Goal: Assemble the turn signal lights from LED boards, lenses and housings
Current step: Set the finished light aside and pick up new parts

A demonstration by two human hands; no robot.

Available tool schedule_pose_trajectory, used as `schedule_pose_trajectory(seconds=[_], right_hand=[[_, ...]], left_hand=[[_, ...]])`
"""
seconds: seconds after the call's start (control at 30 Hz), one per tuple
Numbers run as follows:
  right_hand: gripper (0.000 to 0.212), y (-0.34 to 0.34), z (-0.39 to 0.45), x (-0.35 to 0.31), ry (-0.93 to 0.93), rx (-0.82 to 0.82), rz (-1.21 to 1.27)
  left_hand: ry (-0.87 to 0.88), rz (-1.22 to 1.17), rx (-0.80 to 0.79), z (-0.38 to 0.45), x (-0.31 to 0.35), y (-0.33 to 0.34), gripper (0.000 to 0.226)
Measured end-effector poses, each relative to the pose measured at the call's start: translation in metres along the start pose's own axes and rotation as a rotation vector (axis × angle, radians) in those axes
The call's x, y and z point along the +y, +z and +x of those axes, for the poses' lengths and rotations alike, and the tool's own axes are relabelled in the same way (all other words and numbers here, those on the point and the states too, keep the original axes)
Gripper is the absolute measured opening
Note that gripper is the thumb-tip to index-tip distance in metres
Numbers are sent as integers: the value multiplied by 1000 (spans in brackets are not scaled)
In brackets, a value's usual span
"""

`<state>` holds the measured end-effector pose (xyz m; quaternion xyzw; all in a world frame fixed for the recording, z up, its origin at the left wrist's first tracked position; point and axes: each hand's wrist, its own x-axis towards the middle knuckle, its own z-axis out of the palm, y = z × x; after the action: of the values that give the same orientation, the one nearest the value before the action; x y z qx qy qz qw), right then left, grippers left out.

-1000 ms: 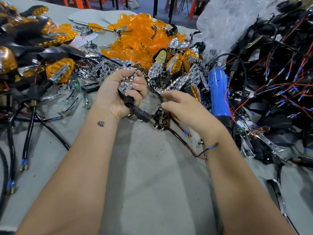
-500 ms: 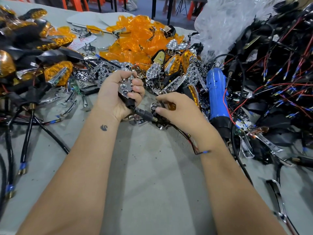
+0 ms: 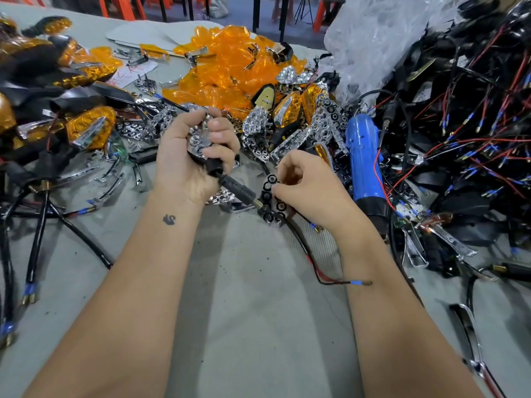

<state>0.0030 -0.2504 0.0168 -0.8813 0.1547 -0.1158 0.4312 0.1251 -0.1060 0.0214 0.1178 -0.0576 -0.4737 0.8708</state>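
A turn signal housing with a chrome reflector is gripped by the curled fingers of the left hand, its black stem pointing down and to the right. A black LED board is pinched by the right hand at the stem's tip, just above the grey table. An orange lens pile is seen beyond, and a blue screwdriver to the right.

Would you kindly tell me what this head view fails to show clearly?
- Housing in the left hand: mostly hidden by curled fingers.
- Black reflector piece at the right hand: part lies under the fingers.
- Black wire pile: cut off by the right edge.
- Finished lights: blurred, cut by the left edge.
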Motion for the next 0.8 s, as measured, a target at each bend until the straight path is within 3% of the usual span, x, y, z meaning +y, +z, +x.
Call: schedule_pose_trajectory(seconds=[0.1,0.3,0.53,0.73,0.8], right_hand=[[17,5,0,-1,-19,46,24],[19,11,1,-5,-108,261,-52],[25,8,-4,-8,-376,261,-180],[25,11,-1,-10,-250,441,28],[32,8,-1,-10,-197,433,42]], left_hand=[[25,212,42,0,-4,3,11],[3,315,-5,-1,-4,0,52],[77,410,25,-1,-6,1,56],[103,456,17,0,-8,0,60],[117,445,20,1,-8,0,59]])
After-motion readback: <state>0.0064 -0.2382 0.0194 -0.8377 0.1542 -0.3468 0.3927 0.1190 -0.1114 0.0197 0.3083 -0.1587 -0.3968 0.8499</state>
